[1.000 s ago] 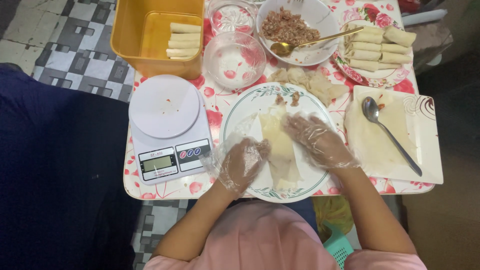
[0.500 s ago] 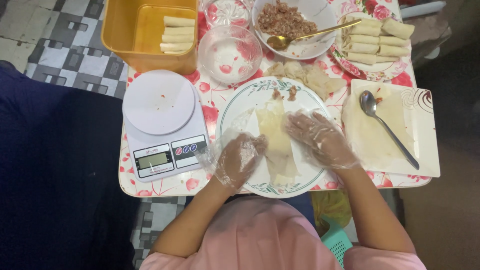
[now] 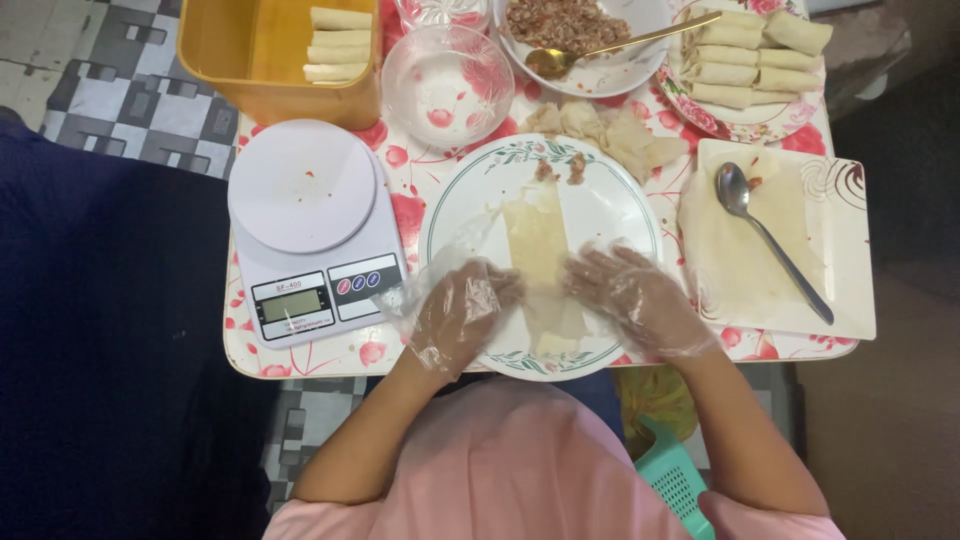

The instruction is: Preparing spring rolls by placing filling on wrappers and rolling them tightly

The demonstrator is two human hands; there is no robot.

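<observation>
lying lengthwise down the middle of the round plate (image 3: pixel 610 205), a pale folded wrapper (image 3: pixel 537 250), its near end between the two hands. pressing on the wrapper's lower left edge, the left hand (image 3: pixel 462 312) in a loose clear glove, fingers curled. touching the lower right edge, the right hand (image 3: pixel 632 297), also gloved, fingers spread flat. sitting at the plate's far rim, small bits of filling (image 3: pixel 560 168). holding three finished rolls (image 3: pixel 338 45), a yellow tub (image 3: pixel 225 45). holding minced filling and a gold spoon (image 3: pixel 610 47), a white bowl (image 3: pixel 640 72). standing empty beside it, a glass bowl (image 3: pixel 448 85). carrying flat wrappers and a metal spoon (image 3: pixel 765 235), a square plate (image 3: pixel 845 250). resting left on the desk (image 3: pixel 405 195), a white kitchen scale (image 3: pixel 310 230).
</observation>
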